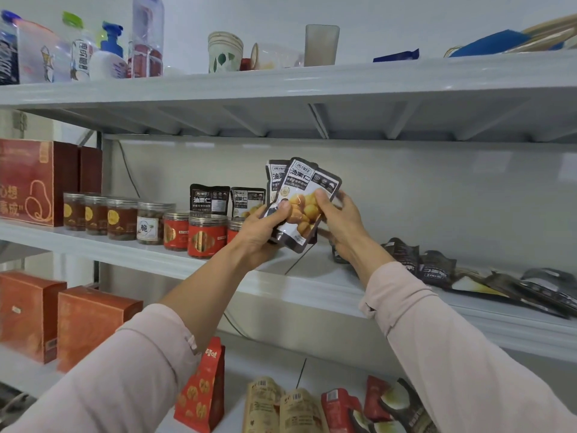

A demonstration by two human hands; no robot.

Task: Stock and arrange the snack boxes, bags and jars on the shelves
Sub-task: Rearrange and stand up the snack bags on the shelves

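**A:** What have the hands got?

**B:** From my seat, the left hand (pixel 260 237) and the right hand (pixel 343 228) both grip the same two dark snack bags. On the front bag (pixel 312 182), the left thumb presses the lower left part and the right thumb presses the right edge. The fingers curl round behind. The back bag (pixel 274 176) peeks out behind it at the upper left.

**A:** And where are they?

**B:** They're held tilted over the middle shelf (pixel 140 256), just right of two standing bags (pixel 209 200) of the same kind. I can't tell whether the bottom edge touches the shelf.

**A:** What's around them?

**B:** Red jars (pixel 206 237) stand in front of those standing bags. Brown jars (pixel 121 218) come further left, then a big red box (pixel 31 182). Well off to the right I see a loose heap (pixel 434 267) of more dark bags lying flat. Below, orange boxes (pixel 90 323) and a red pouch (pixel 203 389) stand on the lower shelf (pixel 268 360).
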